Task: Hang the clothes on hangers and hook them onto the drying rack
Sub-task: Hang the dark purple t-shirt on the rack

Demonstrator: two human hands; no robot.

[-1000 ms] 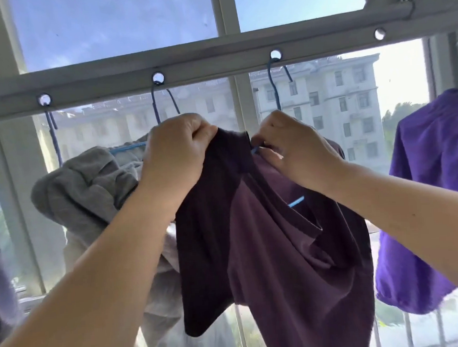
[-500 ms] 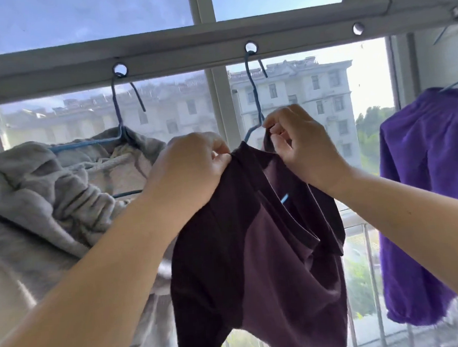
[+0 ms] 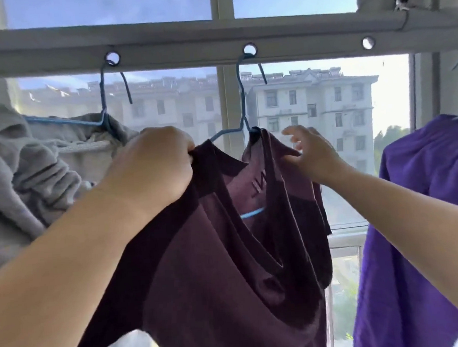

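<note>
Head view: our left hand pinches the maroon shirt on its blue hanger; right hand fingers spread, touching it.

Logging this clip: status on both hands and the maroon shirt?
Left hand grips maroon shirt at shoulder. Right hand open, touching its other shoulder. Blue hanger hooked in rack bar. Nothing in the way.

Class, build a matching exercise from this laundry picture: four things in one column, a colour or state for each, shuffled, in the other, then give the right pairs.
Things
1. left hand
2. right hand
3. grey garment
4. shirt at far right

States or colours
A. bright purple
B. fingers spread, gripping nothing
C. grips the maroon shirt
D. bunched on the left hanger

Pairs: 1-C, 2-B, 3-D, 4-A
</note>
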